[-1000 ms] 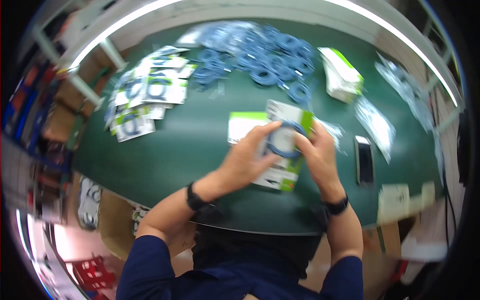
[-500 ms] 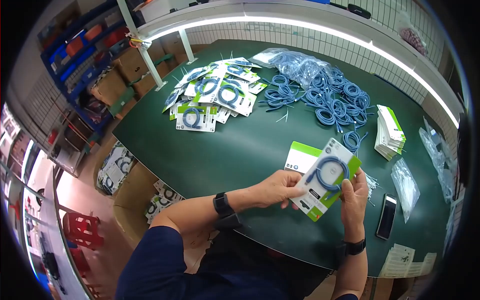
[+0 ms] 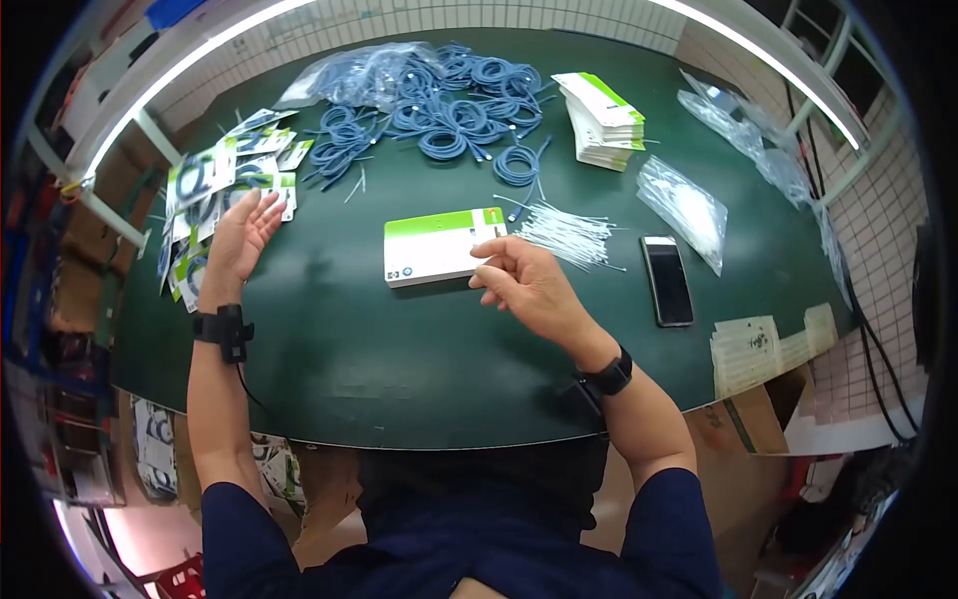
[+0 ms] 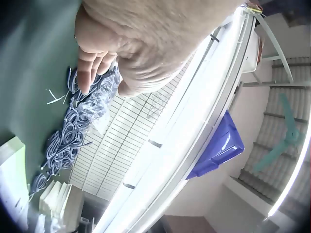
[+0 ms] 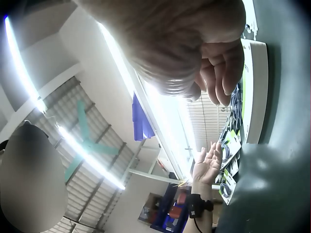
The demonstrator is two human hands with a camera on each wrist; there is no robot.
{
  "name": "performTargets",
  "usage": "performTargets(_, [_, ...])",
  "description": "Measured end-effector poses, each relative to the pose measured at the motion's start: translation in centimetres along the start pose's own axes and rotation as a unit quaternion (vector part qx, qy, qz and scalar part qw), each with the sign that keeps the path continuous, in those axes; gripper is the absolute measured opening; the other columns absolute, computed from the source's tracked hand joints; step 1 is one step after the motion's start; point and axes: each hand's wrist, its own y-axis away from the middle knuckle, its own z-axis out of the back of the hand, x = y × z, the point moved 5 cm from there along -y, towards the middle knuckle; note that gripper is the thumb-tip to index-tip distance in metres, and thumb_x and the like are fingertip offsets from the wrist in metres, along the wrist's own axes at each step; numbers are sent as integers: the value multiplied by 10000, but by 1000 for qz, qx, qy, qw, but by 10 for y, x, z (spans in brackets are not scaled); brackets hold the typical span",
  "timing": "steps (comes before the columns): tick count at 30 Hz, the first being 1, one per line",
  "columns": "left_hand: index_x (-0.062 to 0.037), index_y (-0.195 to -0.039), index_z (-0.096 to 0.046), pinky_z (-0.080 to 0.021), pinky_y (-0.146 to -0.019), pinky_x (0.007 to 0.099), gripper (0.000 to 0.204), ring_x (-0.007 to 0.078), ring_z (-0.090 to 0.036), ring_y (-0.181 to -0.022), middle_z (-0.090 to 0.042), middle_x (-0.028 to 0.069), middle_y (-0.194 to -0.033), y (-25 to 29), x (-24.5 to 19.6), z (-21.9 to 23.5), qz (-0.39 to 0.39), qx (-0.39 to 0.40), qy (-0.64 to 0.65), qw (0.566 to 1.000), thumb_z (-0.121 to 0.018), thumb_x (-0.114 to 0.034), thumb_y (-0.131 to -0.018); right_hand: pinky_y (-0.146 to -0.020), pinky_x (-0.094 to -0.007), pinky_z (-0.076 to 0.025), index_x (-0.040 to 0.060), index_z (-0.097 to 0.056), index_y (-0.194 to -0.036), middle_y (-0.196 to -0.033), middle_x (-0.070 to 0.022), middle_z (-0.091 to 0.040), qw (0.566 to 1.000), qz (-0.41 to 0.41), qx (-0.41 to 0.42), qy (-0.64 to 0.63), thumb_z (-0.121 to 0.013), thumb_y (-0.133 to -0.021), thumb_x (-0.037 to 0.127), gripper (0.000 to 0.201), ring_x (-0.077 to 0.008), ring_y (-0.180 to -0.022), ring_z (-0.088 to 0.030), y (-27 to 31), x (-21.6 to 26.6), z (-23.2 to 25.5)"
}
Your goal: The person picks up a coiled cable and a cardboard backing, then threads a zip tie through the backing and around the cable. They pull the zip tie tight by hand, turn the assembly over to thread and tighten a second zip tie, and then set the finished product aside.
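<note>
My left hand (image 3: 244, 238) is raised beside the pile of carded blue cables (image 3: 200, 180) at the left of the table, its fingers spread and loose around nothing. Over the right end of a stack of white and green cards (image 3: 434, 255) hovers my right hand (image 3: 534, 290), fingers loosely bent with nothing between them. White cable ties (image 3: 569, 235) lie in a loose heap just beyond that hand. A single blue coiled cable (image 3: 516, 167) sits behind the stack. In the left wrist view the palm of the left hand (image 4: 141, 43) fills the top.
Many coiled blue cables (image 3: 444, 153) and a clear plastic bag (image 3: 369, 75) spread across the back. Another card stack (image 3: 604, 120) stands at back right. A bag of ties (image 3: 689, 210), a phone (image 3: 667, 282) and taped paper (image 3: 746, 344) lie to the right.
Half a second ago both hands held a card with a blue coiled cable. Both have let go of it; the left has swung out to the pile, the right is back at the card stack.
</note>
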Motion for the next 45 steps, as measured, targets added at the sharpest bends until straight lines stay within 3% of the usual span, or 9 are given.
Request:
performTargets(3, [-14,-1363,-614,-606,-817,283,400,212,-706,-1063,-691,137,-1251,-5,21,-36,31,45,-92,994,-704,-243,-1049,-674,-224,-555,-22,-654,-1272,-982,-79,-761,1000,6,-7,1,-634,-1061,111,250,-86,-768,-694,-2,-2,3])
performTargets(9, [-17,-1369,-647,-597,-788,274,388,153,-709,-985,-723,79,-1169,-5,59,-204,33,247,-342,906,-680,-225,-1043,-684,-227,-563,-32,-693,-1193,-956,-69,-759,1000,17,-18,-2,-653,-1050,92,193,-83,-755,-689,-4,-3,7])
performTargets(14, [44,-1087,-768,-620,-699,394,364,231,-749,-846,-776,123,-963,-40,110,-334,-91,367,-479,792,-725,-299,-975,-670,-235,-564,-39,-716,-1116,-905,-67,-754,998,40,-43,16,-669,-1035,74,147,-87,-731,-682,1,2,10])
performTargets(16, [28,-1066,-798,-631,-794,439,446,317,-776,-925,-795,198,-997,-52,130,-367,-179,323,-703,608,-748,-385,-904,-665,-238,-565,-40,-724,-1078,-882,-66,-752,997,61,-50,26,-677,-1029,70,129,-90,-721,-678,1,6,10])
performTargets(20, [7,-1033,-813,-609,-872,478,467,409,-758,-966,-784,235,-1076,-63,158,-390,-226,272,-760,545,-758,-417,-847,-652,-258,-562,-27,-727,-1045,-855,-66,-744,991,109,-62,41,-685,-1014,58,99,-98,-718,-679,2,9,10])
performTargets(29, [45,-910,-793,-603,-806,451,477,377,-762,-846,-776,244,-891,-91,172,-386,-195,235,-727,615,-780,-410,-765,-637,-303,-549,-3,-724,-1009,-819,-98,-726,975,193,-73,83,-686,-976,18,54,-141,-707,-693,8,23,8])
performTargets(37, [18,-920,-760,-566,-719,417,308,300,-680,-679,-749,176,-792,-57,106,-388,-131,308,-546,768,-743,-260,-789,-644,-296,-557,-4,-723,-999,-824,-102,-732,976,185,-60,102,-691,-982,32,51,-141,-694,-697,7,18,4])
performTargets(41, [16,-934,-687,-490,-620,341,185,151,-624,-696,-710,116,-775,-43,64,-383,-244,298,-439,812,-722,-165,-920,-643,-275,-557,-7,-723,-1034,-831,-77,-735,981,158,-59,98,-684,-994,30,68,-123,-696,-697,5,14,5])
performTargets(45, [-6,-971,-666,-512,-643,341,122,194,-662,-755,-711,104,-840,36,22,-359,-409,273,-465,736,-734,-98,-929,-634,-246,-537,-16,-720,-1077,-842,-53,-730,990,95,-103,-19,-646,-1061,114,151,-105,-700,-677,5,12,18])
